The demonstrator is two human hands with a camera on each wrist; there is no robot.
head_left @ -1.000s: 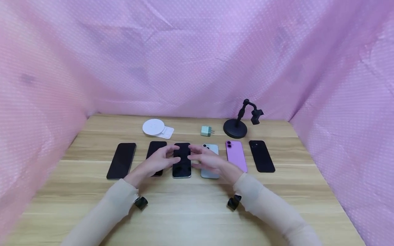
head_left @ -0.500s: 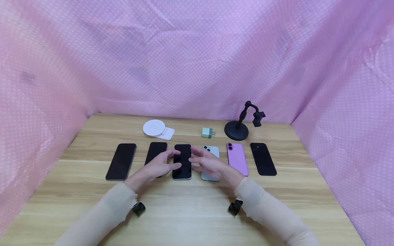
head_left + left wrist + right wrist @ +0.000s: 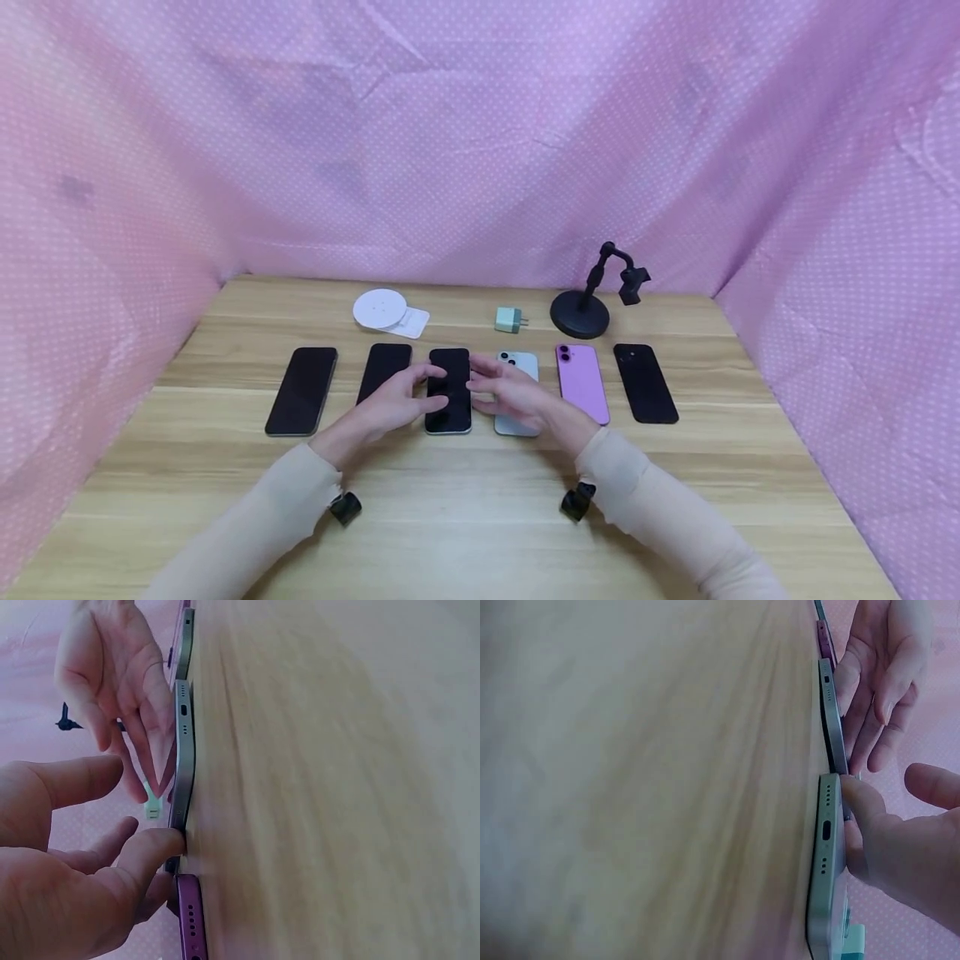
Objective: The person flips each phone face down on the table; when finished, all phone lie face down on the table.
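A black phone lies face up in the middle of a row of phones. My left hand is at its left side, thumb and a finger reaching over its screen in the head view. In the left wrist view a fingertip meets the edge of the phone. On the right side of the same phone is my right hand, fingers spread loosely, palm over a white phone. The left hand partly covers another dark phone, whose purple frame shows in the left wrist view.
Beyond the row are a white charging stand, a green plug adapter and a black phone holder. A dark phone lies far left; a purple phone and a black phone lie right. Pink polka-dot cloth surrounds the table.
The head view has shifted slightly. My left fingers sit a little nearer to me along the middle phone than before; the right hand keeps about the same place. The phones stay in their row.
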